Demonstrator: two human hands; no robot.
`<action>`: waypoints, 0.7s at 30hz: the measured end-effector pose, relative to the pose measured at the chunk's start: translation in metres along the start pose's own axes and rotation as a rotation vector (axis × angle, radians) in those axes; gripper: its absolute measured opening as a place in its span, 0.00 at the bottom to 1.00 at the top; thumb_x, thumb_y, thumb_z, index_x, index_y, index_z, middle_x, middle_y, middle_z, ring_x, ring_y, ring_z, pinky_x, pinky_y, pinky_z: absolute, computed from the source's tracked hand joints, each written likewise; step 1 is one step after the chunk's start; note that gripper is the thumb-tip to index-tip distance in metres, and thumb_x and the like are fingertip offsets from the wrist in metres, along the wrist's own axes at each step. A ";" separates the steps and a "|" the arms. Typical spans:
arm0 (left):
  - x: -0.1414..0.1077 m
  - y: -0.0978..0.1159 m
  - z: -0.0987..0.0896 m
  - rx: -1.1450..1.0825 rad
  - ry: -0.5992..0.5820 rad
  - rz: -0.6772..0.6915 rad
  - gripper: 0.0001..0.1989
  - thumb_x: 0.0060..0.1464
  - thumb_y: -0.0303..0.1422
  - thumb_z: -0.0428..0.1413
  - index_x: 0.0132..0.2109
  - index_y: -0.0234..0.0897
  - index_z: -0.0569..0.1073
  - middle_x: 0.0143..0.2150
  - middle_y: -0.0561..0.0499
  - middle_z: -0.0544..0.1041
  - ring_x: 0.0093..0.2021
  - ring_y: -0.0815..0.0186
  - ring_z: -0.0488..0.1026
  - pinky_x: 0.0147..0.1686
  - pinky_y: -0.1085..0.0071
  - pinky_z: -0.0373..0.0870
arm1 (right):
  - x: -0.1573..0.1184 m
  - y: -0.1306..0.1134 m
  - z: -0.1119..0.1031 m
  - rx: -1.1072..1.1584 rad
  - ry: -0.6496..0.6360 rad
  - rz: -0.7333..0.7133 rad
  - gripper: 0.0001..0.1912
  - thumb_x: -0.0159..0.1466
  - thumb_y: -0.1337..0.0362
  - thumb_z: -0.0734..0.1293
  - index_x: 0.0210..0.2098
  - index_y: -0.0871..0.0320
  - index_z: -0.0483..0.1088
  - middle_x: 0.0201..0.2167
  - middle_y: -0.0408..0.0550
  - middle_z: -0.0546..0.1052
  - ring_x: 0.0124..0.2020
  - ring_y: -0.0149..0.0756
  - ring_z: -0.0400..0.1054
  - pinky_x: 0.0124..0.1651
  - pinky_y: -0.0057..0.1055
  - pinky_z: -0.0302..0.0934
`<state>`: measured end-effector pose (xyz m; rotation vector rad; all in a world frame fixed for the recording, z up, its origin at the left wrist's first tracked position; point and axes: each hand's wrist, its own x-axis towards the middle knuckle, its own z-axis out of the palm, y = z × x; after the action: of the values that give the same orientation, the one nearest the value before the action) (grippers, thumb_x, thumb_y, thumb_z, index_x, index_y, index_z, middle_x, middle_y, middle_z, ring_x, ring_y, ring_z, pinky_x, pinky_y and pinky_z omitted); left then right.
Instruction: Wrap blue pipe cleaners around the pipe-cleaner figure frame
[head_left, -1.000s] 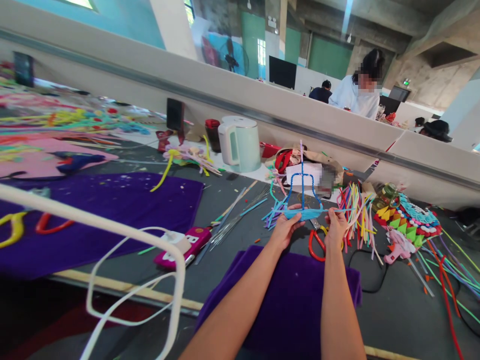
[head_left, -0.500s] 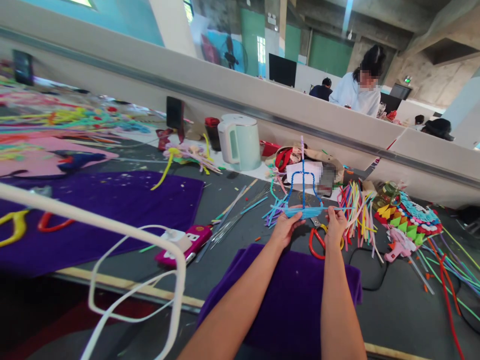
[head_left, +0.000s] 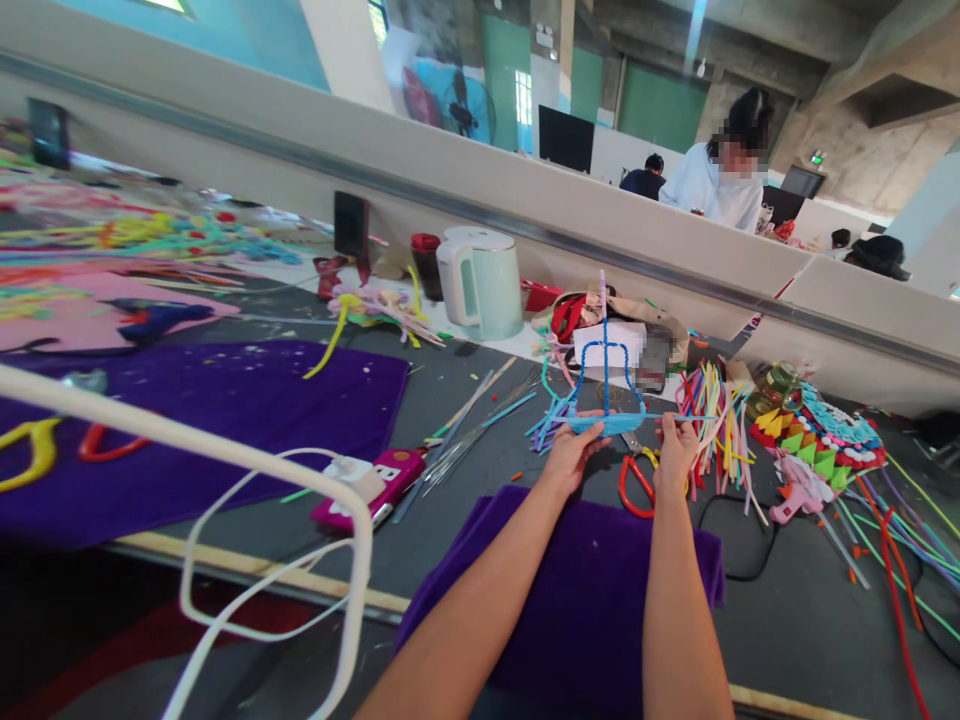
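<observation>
A blue pipe-cleaner frame (head_left: 606, 350) stands upright before me, shaped like a small stringed instrument with a lilac-tipped stem. Its lower part is wrapped in light-blue strands (head_left: 619, 424). My left hand (head_left: 574, 454) pinches this wrapped part at its left side. To the right, the fingers of my right hand (head_left: 676, 450) close on a light-blue pipe cleaner (head_left: 656, 416) that stretches sideways from the frame. Scissors with red and yellow handles (head_left: 636, 485) lie between my hands. Loose blue and purple pipe cleaners (head_left: 547, 428) are just left of the frame.
A folded purple cloth (head_left: 577, 590) lies under my forearms. Cut pipe cleaners (head_left: 716, 420), a pink glue gun (head_left: 802, 485) and a glass jar (head_left: 776, 385) are on the right. A kettle (head_left: 484, 285) stands behind. A white tubular frame (head_left: 360, 550) crosses the left foreground.
My right hand has shifted slightly right, along with the pipe cleaner's end. My left hand stays at the wrapped part of the frame.
</observation>
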<state>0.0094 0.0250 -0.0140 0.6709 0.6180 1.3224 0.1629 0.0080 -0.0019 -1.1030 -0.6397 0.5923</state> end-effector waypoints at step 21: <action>0.001 0.000 0.000 -0.034 0.035 -0.015 0.15 0.41 0.25 0.65 0.39 0.33 0.74 0.42 0.45 0.79 0.35 0.64 0.78 0.30 0.74 0.77 | 0.000 -0.004 -0.001 -0.059 0.031 -0.003 0.17 0.55 0.52 0.66 0.31 0.61 0.67 0.25 0.45 0.73 0.22 0.27 0.62 0.27 0.25 0.58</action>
<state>0.0092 0.0257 -0.0136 0.6161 0.6262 1.3304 0.1644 0.0058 0.0013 -1.1643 -0.6351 0.5552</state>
